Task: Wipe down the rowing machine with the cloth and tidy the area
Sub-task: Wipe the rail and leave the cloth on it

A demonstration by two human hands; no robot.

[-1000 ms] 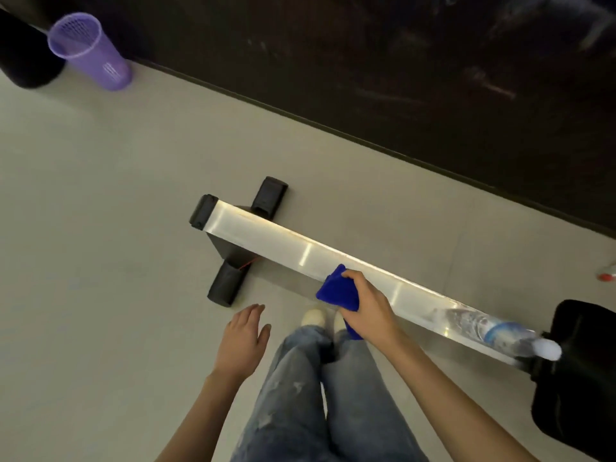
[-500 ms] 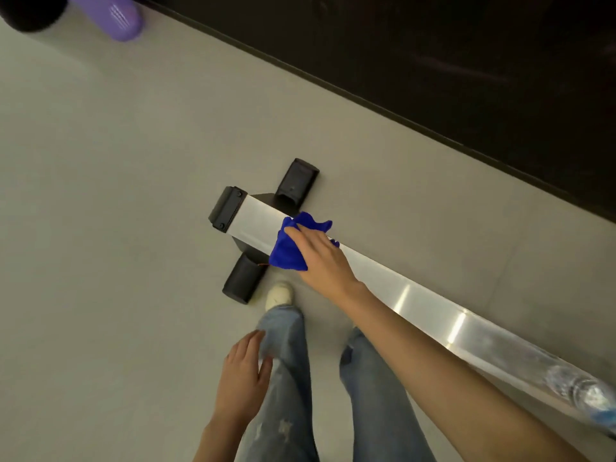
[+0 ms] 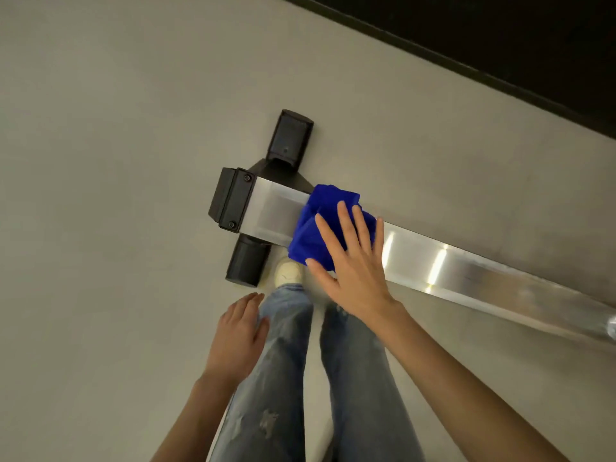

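Observation:
The rowing machine's shiny metal rail (image 3: pixel 466 275) runs from the centre to the right edge. It ends in a black end cap (image 3: pixel 231 198) above a black cross foot (image 3: pixel 290 138). A bunched blue cloth (image 3: pixel 320 225) lies on the rail near that end. My right hand (image 3: pixel 353 261) presses flat on the cloth, fingers spread over it. My left hand (image 3: pixel 238 338) hangs beside my left thigh, fingers loosely apart, holding nothing.
My legs in jeans (image 3: pixel 300 378) and a white shoe (image 3: pixel 288 271) stand close to the rail's near side. A dark wall (image 3: pixel 500 35) borders the grey floor (image 3: pixel 116 161) at the upper right. A bit of a plastic bottle (image 3: pixel 611 325) shows at the right edge.
My right hand has slid the cloth along the rail toward the end cap, with the fingers now flat over it. The view has moved closer; the purple basket has left the frame.

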